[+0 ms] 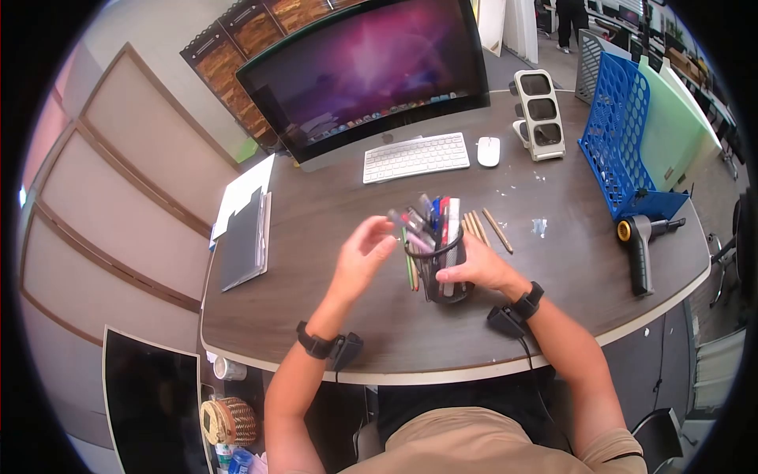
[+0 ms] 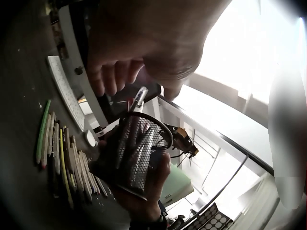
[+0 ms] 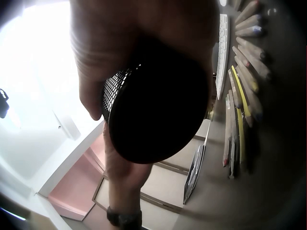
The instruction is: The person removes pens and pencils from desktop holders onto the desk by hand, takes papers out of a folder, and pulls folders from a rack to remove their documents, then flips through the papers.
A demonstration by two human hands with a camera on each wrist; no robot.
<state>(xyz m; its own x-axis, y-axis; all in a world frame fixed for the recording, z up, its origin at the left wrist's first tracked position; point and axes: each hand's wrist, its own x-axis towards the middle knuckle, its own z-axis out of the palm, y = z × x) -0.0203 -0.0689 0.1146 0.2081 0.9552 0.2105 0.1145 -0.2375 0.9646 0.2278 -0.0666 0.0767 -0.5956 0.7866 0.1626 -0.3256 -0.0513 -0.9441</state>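
My right hand grips a black mesh pen holder from its right side, thumb across the front. The holder is lifted over the desk; its dark round base faces the right wrist camera. Pens and markers stand in it, among them a white one and blue and red ones. My left hand is beside the rim with bent fingers and holds nothing. In the left wrist view a clear-capped pen pokes up between its thumb and fingers. Several pencils lie in a row on the desk.
A keyboard, a mouse and a monitor are at the back. Dark folders lie at the left. On the right are a blue file rack, a white three-slot holder and a handheld blower.
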